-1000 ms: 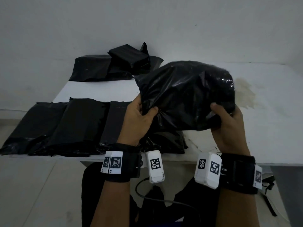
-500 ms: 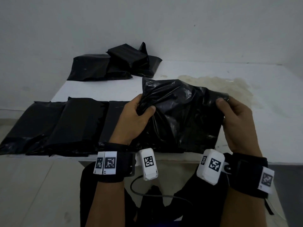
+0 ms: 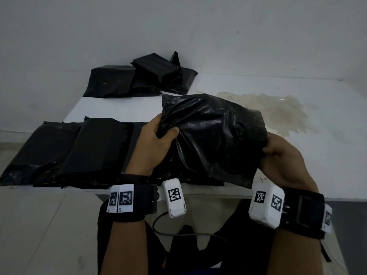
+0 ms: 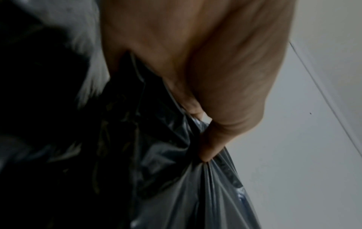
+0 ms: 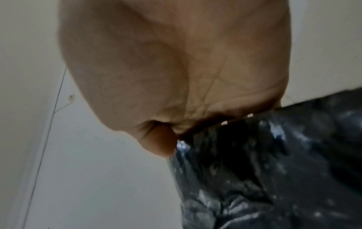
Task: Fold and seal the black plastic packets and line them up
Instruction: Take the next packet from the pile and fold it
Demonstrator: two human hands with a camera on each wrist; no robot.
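A crumpled, bulging black plastic packet (image 3: 214, 139) is held between both hands just above the near edge of the white table (image 3: 327, 147). My left hand (image 3: 158, 135) grips its left side, thumb over the bunched plastic (image 4: 176, 178). My right hand (image 3: 278, 149) pinches its right edge, and that wrist view shows glossy plastic (image 5: 274, 170) under the palm. A row of flat black packets (image 3: 79, 149) lies side by side along the front left edge of the table, partly hidden by my left hand and the held packet.
A loose pile of black packets (image 3: 143, 80) lies at the back left of the table near the wall. A yellowish stain (image 3: 274, 112) marks the table to the right. White wrist cameras and a cable (image 3: 178, 233) hang below the table's front edge.
The packet has come down from raised in front of me to just above the table's near edge. My right hand shifted from under its lower side to its right edge.
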